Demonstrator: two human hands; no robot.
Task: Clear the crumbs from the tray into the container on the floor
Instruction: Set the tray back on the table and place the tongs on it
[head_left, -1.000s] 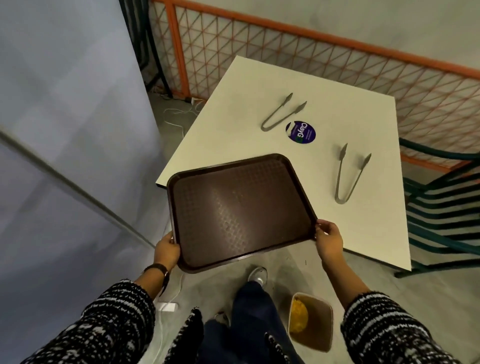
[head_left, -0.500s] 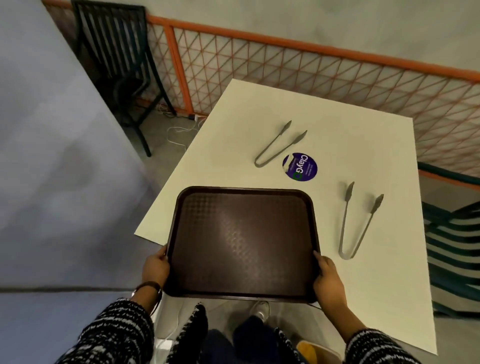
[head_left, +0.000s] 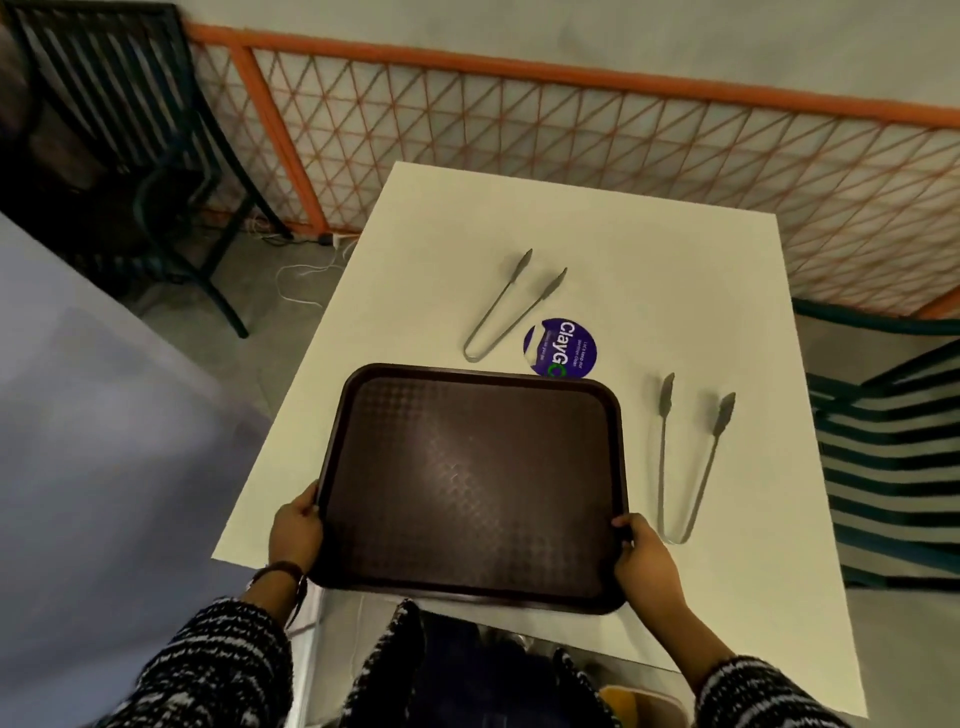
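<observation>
— Where is the tray?
— The brown tray (head_left: 478, 483) is level over the near edge of the white table (head_left: 597, 234); whether it touches the top cannot be told.
— And the hands?
— The left hand (head_left: 295, 530) grips the rim at 8 o'clock and the right hand (head_left: 644, 558) grips it at 4 o'clock, with the fingers of both curled over the edge.
— The container (head_left: 667, 704)?
— It is on the floor at the tray's 5 o'clock, mostly cut off. A pair of tongs (head_left: 691, 457) lies at 3 o'clock.

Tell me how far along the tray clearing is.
Done, apparently: the tray looks bare but for one tiny pale speck. In hand: left hand and right hand hold its near corners, tray level over the table edge. Left: releasing it; whether it already rests there is unclear. The container barely shows below.
</observation>
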